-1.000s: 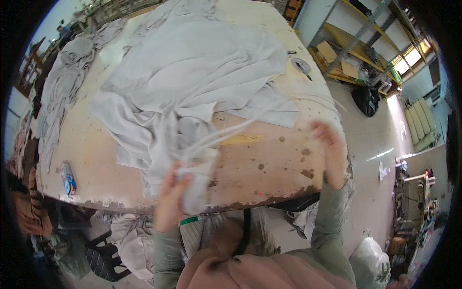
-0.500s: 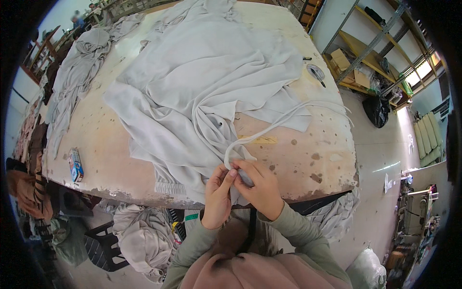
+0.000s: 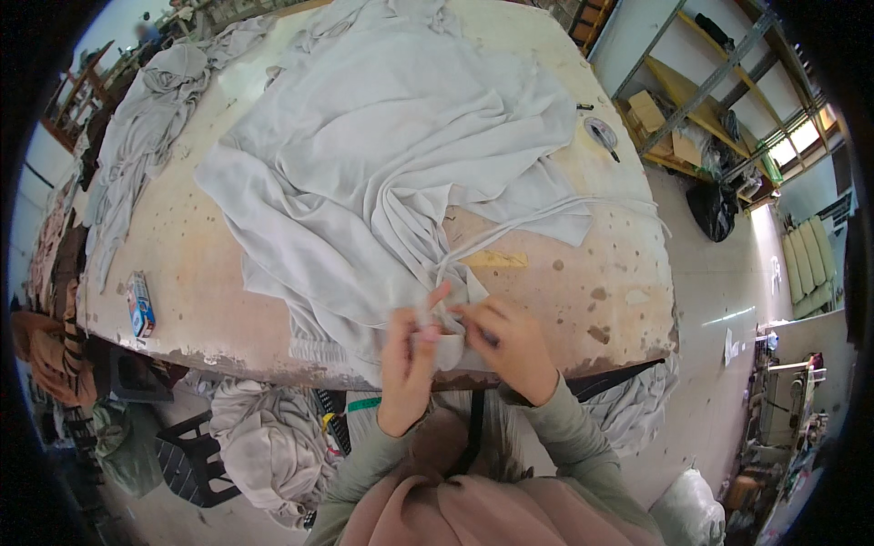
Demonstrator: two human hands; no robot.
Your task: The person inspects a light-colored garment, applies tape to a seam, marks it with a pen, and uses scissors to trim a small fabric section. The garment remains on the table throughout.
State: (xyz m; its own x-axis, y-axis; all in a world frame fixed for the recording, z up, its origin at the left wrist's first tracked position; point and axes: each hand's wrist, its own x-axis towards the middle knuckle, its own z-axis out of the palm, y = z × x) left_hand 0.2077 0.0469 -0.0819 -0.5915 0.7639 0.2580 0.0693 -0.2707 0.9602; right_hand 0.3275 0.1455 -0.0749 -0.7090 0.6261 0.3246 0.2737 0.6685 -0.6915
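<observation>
A large pale grey garment (image 3: pixel 364 136) of thin cloth lies in loose folds over the table, its gathered elastic edge (image 3: pixel 319 346) at the front. A pale cord (image 3: pixel 519 218) runs across the garment from the right down to my hands. At the front table edge, my left hand (image 3: pixel 408 364) is closed on a garment edge between thumb and fingers, partly smeared by motion. Close to its right, my right hand (image 3: pixel 512 341) has its fingers curled and pinched at the same cloth. What its fingertips hold is too small to make out.
The worn pale table (image 3: pixel 601 282) carries a small blue box (image 3: pixel 141 305), a tape roll (image 3: pixel 600 134) and a yellowish tape strip (image 3: pixel 496 259). More grey cloth (image 3: pixel 150 127) lies along the left side. Below stand a black chair (image 3: pixel 196 460) and a cloth heap (image 3: pixel 269 446).
My hands have moved slightly apart, the right one rightward and the left one a little down. The cord near them no longer loops over my fingertips, and the garment's front edge shows between my hands.
</observation>
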